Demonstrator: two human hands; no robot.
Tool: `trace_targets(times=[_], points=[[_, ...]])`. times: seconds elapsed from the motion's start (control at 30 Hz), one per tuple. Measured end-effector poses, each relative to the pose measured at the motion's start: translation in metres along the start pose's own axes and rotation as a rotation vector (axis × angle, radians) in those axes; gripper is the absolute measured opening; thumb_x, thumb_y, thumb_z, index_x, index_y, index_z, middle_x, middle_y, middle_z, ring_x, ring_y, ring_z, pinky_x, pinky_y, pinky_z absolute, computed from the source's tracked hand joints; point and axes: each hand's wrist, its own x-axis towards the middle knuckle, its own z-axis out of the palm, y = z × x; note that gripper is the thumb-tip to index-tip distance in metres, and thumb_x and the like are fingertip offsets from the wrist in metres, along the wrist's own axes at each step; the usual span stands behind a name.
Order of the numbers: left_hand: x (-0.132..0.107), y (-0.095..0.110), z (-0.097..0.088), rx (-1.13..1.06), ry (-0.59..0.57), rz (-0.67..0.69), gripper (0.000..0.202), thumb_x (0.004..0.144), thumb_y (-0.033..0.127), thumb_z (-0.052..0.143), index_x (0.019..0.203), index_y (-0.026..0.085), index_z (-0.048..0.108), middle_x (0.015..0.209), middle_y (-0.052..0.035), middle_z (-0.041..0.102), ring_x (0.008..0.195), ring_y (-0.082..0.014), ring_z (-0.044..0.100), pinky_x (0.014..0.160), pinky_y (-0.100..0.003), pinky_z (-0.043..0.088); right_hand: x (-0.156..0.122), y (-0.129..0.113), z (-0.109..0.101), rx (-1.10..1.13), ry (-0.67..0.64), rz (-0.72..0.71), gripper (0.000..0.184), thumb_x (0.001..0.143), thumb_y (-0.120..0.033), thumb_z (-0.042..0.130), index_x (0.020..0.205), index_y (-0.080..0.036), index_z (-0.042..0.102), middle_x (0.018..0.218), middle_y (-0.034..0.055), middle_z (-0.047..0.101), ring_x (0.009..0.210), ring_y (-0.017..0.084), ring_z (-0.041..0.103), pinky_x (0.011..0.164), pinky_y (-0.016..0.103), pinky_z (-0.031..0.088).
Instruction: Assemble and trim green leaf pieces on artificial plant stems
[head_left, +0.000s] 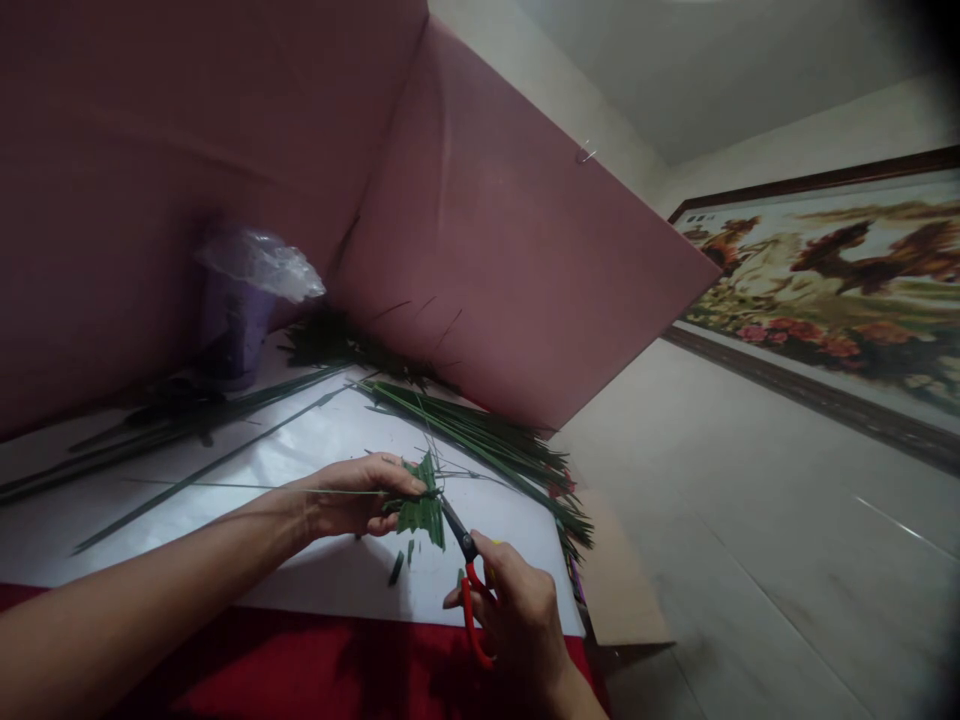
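My left hand (360,495) pinches a folded green leaf piece (424,512) over the white table surface. A long thin stem runs back from the piece across my left wrist. In my right hand (525,600) are scissors (466,545) with red handles and dark blades. Their tips meet the right side of the folded leaf, close to my left fingertips. Whether the blades are cutting into it, I cannot tell. Small leaf scraps (396,568) lie on the white surface just below.
Long green leaves (480,435) lie bundled at the right of the white surface (322,585), with other blades (225,405) at the left. A purple container (236,330) with a clear plastic bag (262,262) stands at the back. Pink panels (495,230) rise behind; a red cloth (315,660) borders the front.
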Motion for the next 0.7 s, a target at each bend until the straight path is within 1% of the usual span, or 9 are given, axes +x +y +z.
trace_targets(times=[0.13,0.23,0.37,0.43,0.57,0.7], points=[[0.0,0.0,0.0,-0.019,0.01,-0.02,0.012,0.061,0.015,0.064,0.052,0.009,0.057,0.037,0.0021,0.045,0.028,-0.0046,0.038,0.027,-0.013,0.028,0.004,-0.002,-0.005,-0.166,0.012,-0.064,0.037,0.083,-0.018,0.054,0.12,-0.014,0.048,0.077,0.0076,0.065,0.064,0.016,0.062,0.049,0.022,0.046],[-0.001,0.001,0.001,-0.012,0.019,-0.038,0.014,0.061,0.016,0.064,0.051,0.01,0.056,0.036,0.0018,0.045,0.028,-0.0051,0.038,0.026,-0.013,0.028,0.006,0.0,-0.007,-0.253,0.018,-0.108,0.038,0.083,-0.022,0.057,0.119,-0.012,0.049,0.073,0.0072,0.064,0.06,0.015,0.059,0.047,0.022,0.044],[-0.002,0.002,0.001,-0.004,0.019,-0.041,0.011,0.062,0.016,0.065,0.055,0.01,0.058,0.038,0.0018,0.048,0.028,-0.0052,0.04,0.027,-0.013,0.029,0.008,0.001,-0.009,-0.331,0.068,-0.203,0.042,0.082,-0.019,0.059,0.122,-0.012,0.047,0.067,0.0042,0.062,0.056,0.014,0.057,0.048,0.022,0.042],[-0.002,0.002,-0.001,0.008,0.011,-0.039,0.012,0.062,0.016,0.065,0.055,0.01,0.057,0.037,0.0019,0.048,0.028,-0.0052,0.04,0.028,-0.013,0.029,0.01,0.001,-0.01,-0.377,0.073,-0.233,0.042,0.082,-0.019,0.06,0.122,-0.012,0.047,0.066,0.0037,0.061,0.057,0.014,0.057,0.048,0.023,0.041],[-0.002,0.001,-0.003,0.053,-0.021,-0.037,0.014,0.064,0.018,0.064,0.055,0.01,0.057,0.036,0.001,0.049,0.027,-0.0062,0.04,0.027,-0.014,0.027,0.012,-0.003,-0.013,-0.383,0.052,-0.233,0.04,0.082,-0.019,0.061,0.118,-0.01,0.048,0.064,0.0036,0.061,0.057,0.014,0.058,0.049,0.023,0.042],[-0.003,0.001,-0.002,0.066,-0.021,-0.031,0.013,0.063,0.018,0.064,0.056,0.011,0.057,0.038,0.0016,0.049,0.027,-0.0058,0.04,0.027,-0.014,0.026,0.011,-0.004,-0.012,-0.376,0.049,-0.227,0.04,0.081,-0.019,0.062,0.118,-0.009,0.048,0.063,0.0032,0.061,0.054,0.014,0.057,0.048,0.023,0.041]])
